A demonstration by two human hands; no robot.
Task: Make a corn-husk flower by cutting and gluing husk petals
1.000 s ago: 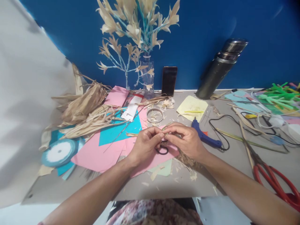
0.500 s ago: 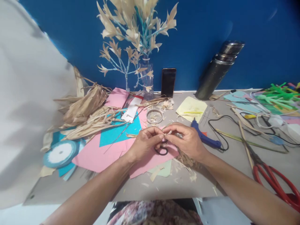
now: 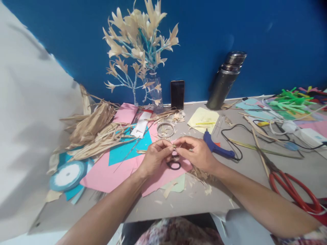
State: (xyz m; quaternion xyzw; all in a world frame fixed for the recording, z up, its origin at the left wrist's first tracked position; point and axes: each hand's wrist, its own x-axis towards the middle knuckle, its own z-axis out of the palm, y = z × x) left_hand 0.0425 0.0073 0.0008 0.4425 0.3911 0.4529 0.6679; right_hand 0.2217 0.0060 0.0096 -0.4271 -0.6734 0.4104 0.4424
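My left hand (image 3: 158,153) and my right hand (image 3: 195,150) meet over the pink paper (image 3: 108,173), thumbs and forefingers pinched together. Between their tips is a tiny pale-greenish piece (image 3: 174,146), too small and too covered to name. Just below the fingers lie small scissors with black handle loops (image 3: 174,165); their blades are hidden. A tape ring (image 3: 165,135) rests beyond my hands. Right of my right hand is a blue glue gun (image 3: 217,147) with a black cord.
Dried husks (image 3: 93,124) and a blue ribbon spool (image 3: 67,175) lie left. At the back stand husk flowers (image 3: 139,52), a phone (image 3: 177,95) and a leaning flask (image 3: 226,81). Red-handled scissors (image 3: 293,192), pipe cleaners (image 3: 291,100) and cords are right.
The camera view has shifted slightly. Both hands stay pinched together over the paper; the pale strip that stuck out between the fingertips now shows as a smaller, greener bit.
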